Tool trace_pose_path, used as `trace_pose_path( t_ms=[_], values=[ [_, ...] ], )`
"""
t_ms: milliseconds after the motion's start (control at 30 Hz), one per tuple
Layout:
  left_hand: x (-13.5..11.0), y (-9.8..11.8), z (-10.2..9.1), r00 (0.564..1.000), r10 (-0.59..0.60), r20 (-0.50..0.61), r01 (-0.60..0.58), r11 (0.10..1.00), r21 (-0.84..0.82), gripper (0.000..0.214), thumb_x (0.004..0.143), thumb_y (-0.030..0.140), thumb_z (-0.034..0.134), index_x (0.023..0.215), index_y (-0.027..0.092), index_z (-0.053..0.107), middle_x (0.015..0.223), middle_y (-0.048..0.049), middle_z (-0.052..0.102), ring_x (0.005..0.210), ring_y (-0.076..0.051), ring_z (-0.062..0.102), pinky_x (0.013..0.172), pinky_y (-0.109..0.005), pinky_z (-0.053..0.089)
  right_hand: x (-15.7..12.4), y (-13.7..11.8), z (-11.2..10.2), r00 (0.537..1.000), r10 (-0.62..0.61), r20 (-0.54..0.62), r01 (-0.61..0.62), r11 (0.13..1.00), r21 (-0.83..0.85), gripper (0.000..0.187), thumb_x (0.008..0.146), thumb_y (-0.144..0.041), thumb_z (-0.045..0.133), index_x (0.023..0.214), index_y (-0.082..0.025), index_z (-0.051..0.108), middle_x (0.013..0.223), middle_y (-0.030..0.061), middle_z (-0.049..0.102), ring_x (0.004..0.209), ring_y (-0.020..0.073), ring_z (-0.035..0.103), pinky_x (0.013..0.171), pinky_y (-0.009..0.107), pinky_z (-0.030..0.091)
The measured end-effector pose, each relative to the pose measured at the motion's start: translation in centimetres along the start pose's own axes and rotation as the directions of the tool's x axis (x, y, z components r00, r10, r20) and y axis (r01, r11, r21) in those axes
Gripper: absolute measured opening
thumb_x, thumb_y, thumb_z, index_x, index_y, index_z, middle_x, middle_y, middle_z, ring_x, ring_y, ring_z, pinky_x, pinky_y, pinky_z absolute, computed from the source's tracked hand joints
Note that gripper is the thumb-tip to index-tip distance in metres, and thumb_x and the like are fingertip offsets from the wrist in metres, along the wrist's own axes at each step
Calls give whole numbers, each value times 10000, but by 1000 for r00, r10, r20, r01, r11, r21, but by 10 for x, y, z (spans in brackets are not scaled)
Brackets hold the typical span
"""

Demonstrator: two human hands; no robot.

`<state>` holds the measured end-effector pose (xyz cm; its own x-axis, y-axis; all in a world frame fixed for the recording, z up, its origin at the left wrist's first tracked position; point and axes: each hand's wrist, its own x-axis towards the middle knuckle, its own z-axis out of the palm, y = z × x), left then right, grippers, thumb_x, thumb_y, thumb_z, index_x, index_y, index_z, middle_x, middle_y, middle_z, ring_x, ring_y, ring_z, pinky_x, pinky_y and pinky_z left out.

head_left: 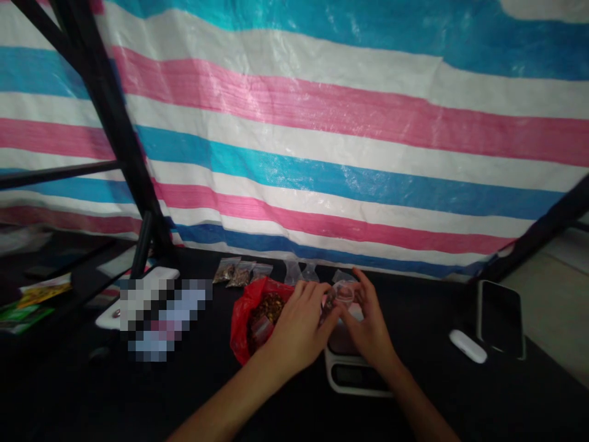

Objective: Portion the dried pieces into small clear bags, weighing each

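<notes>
- The left hand (pixel 298 322) is closing its fingers and thumb on the near side of a small clear bag (pixel 343 294); the exact contact is blurring out.
- The right hand (pixel 369 328) is pinching the same bag from the other side, its index finger pointing up and its thumb meeting the plastic beside the left fingertips.
- The bag is hanging between the two hands, above the scale (pixel 343 345) and apart from it as far as the view is showing; its upper part seems to be rounding open.
- For good handling, each hand should be gripping only one lip of the thin film, thumbs outside, so that the mouth is spreading wide without creasing.
- The wrists should be hovering clear of the weighing plate, since any leaning would be disturbing a reading; the display is looking too dark to read.
- The red bag (pixel 240 316) is standing open just beside the left hand, holding brownish-yellow bits, so that forearm should be passing without dragging its rim.
- Filled packets (pixel 241 274) and clear pouches (pixel 292 271) are lying behind on the black counter (pixel 437 393); elbows should be moving gently, as such light plastic may be sliding easily.
</notes>
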<state>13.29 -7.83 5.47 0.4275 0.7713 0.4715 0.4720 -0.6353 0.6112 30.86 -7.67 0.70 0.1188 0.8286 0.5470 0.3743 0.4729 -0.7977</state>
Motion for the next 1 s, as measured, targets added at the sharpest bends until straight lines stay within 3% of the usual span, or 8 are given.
trace_pose_path(
  t_ms=[233, 400, 500, 633, 800, 1000],
  values=[
    [18, -32, 9, 1000, 16, 9, -13, 960, -281, 215, 1000, 297, 491, 1120, 196, 637, 1116, -75, 682, 1067, -221, 600, 976, -392, 474, -6, 0, 1, 995, 40, 90, -42, 999, 21, 688, 912, -360, 664, 1508, -316, 325, 1187, 75, 613, 1032, 227, 643, 977, 442, 527],
    [13, -40, 10, 995, -83, 51, 98, 845, -526, 274, 1011, 350, 464, 1027, 175, 674, 1042, -67, 713, 993, -197, 648, 925, -327, 487, -3, 1, 2, 993, 121, 4, -120, 987, 110, 448, 918, -429, 643, 1319, -287, 500, 993, 33, 636, 877, 188, 664, 833, 353, 574],
    [7, -43, 13, 985, -154, 74, 168, 784, -598, 324, 1001, 413, 477, 965, 154, 669, 926, -54, 709, 871, -181, 646, 801, -283, 499, -1, -3, 4, 981, 192, 10, -191, 969, 159, 438, 863, -454, 702, 1229, -271, 543, 907, 16, 631, 799, 186, 658, 758, 335, 579],
    [2, -46, 17, 976, -201, 79, 204, 738, -643, 344, 991, 441, 488, 933, 152, 664, 869, -45, 693, 822, -166, 629, 756, -261, 490, 1, -13, 2, 968, 245, 43, -249, 944, 218, 419, 841, -454, 721, 1181, -272, 559, 837, 4, 622, 740, 193, 637, 673, 319, 555],
    [2, -41, 17, 978, -198, 64, 196, 774, -602, 331, 990, 415, 491, 917, 150, 676, 852, -45, 677, 805, -164, 611, 739, -258, 477, 0, -17, -1, 982, 190, 10, -186, 945, 271, 375, 829, -383, 748, 1141, -282, 568, 735, -41, 553, 680, 159, 569, 665, 271, 498],
    [-2, -35, 17, 976, -194, 99, 211, 732, -648, 361, 998, 437, 482, 919, 145, 678, 875, -54, 680, 810, -167, 612, 751, -266, 482, -1, -13, 0, 979, 194, 70, -206, 939, 276, 439, 872, -423, 703, 1258, -289, 540, 857, -5, 612, 762, 172, 621, 709, 279, 518]
  ],
)
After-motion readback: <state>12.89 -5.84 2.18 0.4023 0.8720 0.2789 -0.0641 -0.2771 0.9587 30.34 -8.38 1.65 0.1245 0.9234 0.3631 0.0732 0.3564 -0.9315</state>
